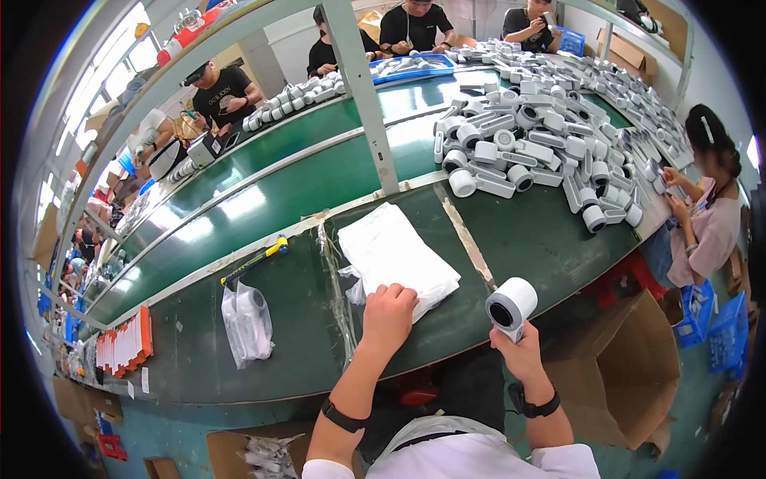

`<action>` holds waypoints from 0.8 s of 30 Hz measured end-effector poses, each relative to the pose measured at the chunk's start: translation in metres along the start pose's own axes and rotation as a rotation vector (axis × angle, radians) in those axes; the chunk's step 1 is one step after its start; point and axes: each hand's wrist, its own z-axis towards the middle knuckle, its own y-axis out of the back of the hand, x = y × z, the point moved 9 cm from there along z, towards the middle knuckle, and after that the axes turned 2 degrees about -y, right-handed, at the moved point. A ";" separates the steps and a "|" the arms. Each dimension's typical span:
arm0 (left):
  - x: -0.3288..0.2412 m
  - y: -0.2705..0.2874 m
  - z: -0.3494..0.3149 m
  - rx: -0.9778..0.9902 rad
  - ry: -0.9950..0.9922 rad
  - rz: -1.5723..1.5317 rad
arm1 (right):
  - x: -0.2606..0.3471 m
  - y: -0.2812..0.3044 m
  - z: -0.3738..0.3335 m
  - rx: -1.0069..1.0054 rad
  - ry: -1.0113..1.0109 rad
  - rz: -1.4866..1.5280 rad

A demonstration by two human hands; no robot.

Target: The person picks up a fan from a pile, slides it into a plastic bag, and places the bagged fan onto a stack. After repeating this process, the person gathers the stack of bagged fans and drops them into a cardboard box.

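Observation:
In my right hand [520, 351] is a white handheld fan [519, 297], gripped by its handle. Its round head with a dark centre points up, above the front edge of the green table [311, 367]. My left hand [389, 318], fingers curled, is at the near edge of a stack of white plastic bags [395, 251] and pinches it there. The fingertips are partly hidden. Left of the stack lie bagged white items [246, 323] in clear plastic and a yellow-and-black hand tool [257, 261].
A big pile of white fans [527, 144] covers the table's far right. Orange-and-white boxes [125, 343] stand at the left end. An open carton [618, 371] is on the floor at my right, another [255, 451] at my left. A metal post [363, 96] rises ahead; several people work around.

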 end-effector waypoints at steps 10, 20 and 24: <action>0.014 0.013 0.005 -0.095 0.153 -0.253 | 0.001 -0.041 -0.006 0.162 -0.169 0.041; 0.005 0.032 0.002 -0.209 0.154 -0.475 | -0.006 -0.074 -0.017 0.468 -0.378 0.051; 0.000 0.043 0.003 -0.155 0.133 -0.506 | -0.001 -0.091 -0.019 0.724 -0.359 -0.268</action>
